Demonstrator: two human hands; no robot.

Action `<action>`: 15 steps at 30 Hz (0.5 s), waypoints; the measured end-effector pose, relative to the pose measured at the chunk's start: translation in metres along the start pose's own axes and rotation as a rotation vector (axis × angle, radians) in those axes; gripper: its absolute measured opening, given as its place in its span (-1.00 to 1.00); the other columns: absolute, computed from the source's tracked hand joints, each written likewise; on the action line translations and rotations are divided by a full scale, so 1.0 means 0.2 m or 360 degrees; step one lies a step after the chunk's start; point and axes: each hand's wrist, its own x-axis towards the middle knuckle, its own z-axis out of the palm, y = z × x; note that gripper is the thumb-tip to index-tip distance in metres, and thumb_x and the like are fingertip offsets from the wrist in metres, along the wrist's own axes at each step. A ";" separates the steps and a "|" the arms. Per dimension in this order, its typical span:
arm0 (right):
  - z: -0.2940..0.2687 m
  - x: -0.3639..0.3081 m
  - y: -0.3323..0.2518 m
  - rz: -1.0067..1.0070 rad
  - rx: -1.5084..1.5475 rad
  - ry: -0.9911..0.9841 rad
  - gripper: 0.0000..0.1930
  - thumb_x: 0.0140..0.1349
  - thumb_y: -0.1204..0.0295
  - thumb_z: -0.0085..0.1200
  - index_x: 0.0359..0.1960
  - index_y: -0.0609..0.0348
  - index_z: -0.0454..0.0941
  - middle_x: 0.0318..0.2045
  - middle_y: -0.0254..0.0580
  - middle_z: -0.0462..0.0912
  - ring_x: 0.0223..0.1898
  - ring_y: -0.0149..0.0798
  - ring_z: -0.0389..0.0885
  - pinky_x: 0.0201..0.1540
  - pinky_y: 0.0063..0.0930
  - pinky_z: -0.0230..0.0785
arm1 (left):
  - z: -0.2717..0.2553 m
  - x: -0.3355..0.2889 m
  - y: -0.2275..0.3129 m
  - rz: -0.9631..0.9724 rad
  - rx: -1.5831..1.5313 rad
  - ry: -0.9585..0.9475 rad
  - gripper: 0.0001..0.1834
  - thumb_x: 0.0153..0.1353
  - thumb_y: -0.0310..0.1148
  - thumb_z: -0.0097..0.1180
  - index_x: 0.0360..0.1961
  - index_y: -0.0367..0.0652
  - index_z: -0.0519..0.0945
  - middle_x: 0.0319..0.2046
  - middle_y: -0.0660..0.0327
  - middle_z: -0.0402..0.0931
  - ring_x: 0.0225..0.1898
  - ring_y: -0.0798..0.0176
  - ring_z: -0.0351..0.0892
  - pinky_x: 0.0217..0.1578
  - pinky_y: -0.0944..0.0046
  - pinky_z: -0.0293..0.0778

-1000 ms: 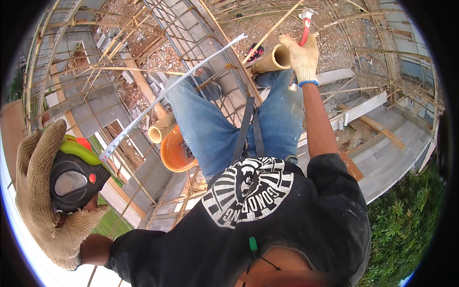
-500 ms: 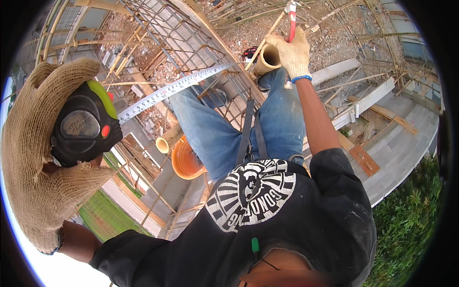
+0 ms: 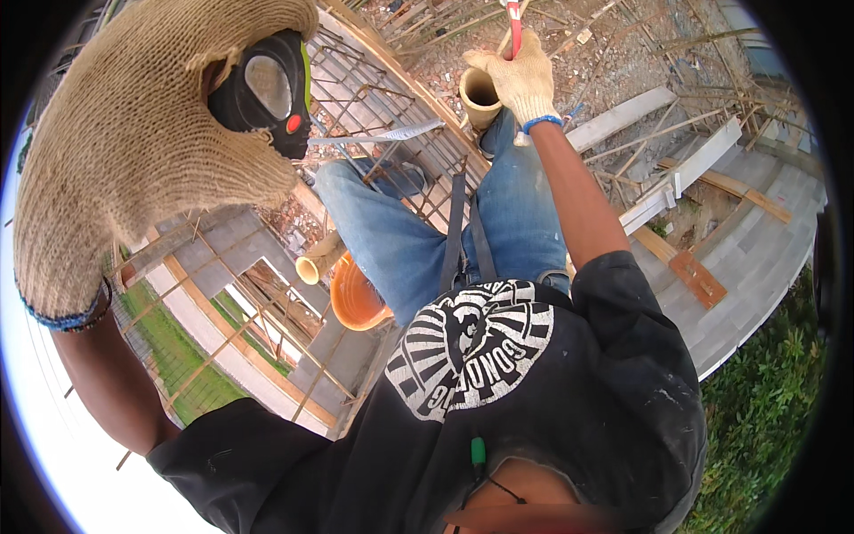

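Note:
My left hand (image 3: 151, 116), in a knitted tan glove, is closed round a black tape measure (image 3: 269, 84) with a lime edge and a red button. Its pale blade (image 3: 382, 136) sticks out to the right over a rebar cage (image 3: 391, 98), the far end unsupported. My right hand (image 3: 525, 84), gloved too, grips the red handle of a hammer (image 3: 514, 27), whose head is cut off by the top edge. Just below and left of that hand is the hollow end of a thick yellowish pole (image 3: 480, 93).
My jeans-clad legs (image 3: 382, 222) straddle the rebar and timber. By my left thigh sit an orange bucket (image 3: 356, 298) and another hollow pole end (image 3: 308, 270). Boards (image 3: 698, 165) and a grey tiled surface (image 3: 756, 240) lie to the right, rubble ahead, bushes (image 3: 765, 400) at lower right.
My left hand with the tape measure has swung up and right, nearer the cage. Less of the blade shows. My right hand has shifted slightly up and left with the hammer.

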 end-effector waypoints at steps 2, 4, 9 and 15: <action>0.05 0.00 0.01 -0.0008 0.0052 0.0013 -0.33 -0.11 -0.17 0.58 -0.37 0.10 0.44 -0.44 -0.10 0.62 -0.34 -0.04 0.65 -0.15 -0.13 0.54 | -0.03 0.03 0.07 0.0011 0.0067 -0.0006 0.04 -0.41 -0.21 0.69 0.31 0.09 0.62 0.20 0.14 0.65 0.15 0.06 0.71 0.15 0.10 0.68; 0.08 0.00 -0.01 -0.0009 0.0113 0.0003 -0.33 -0.11 -0.17 0.58 -0.37 0.09 0.44 -0.45 -0.11 0.62 -0.34 -0.03 0.66 -0.16 -0.14 0.54 | -0.06 0.05 0.09 0.0004 0.0127 -0.0021 0.05 -0.43 -0.21 0.69 0.31 0.10 0.63 0.19 0.15 0.66 0.15 0.06 0.71 0.15 0.10 0.69; -0.09 0.00 0.13 0.0081 -0.0084 0.0054 -0.32 -0.12 -0.17 0.59 -0.38 0.08 0.43 -0.47 -0.11 0.61 -0.37 -0.04 0.65 -0.18 -0.15 0.55 | 0.17 0.19 0.00 0.0168 0.0025 0.0125 0.06 -0.46 -0.20 0.71 0.30 0.15 0.64 0.19 0.18 0.67 0.14 0.07 0.72 0.15 0.09 0.69; 0.03 -0.01 -0.03 0.0037 0.0128 -0.0019 -0.30 -0.13 -0.18 0.59 -0.38 0.09 0.41 -0.48 -0.11 0.60 -0.38 -0.05 0.65 -0.20 -0.16 0.55 | 0.04 0.15 0.07 0.0117 0.0313 0.0061 0.08 -0.49 -0.18 0.72 0.29 0.20 0.64 0.18 0.22 0.68 0.12 0.08 0.73 0.15 0.09 0.70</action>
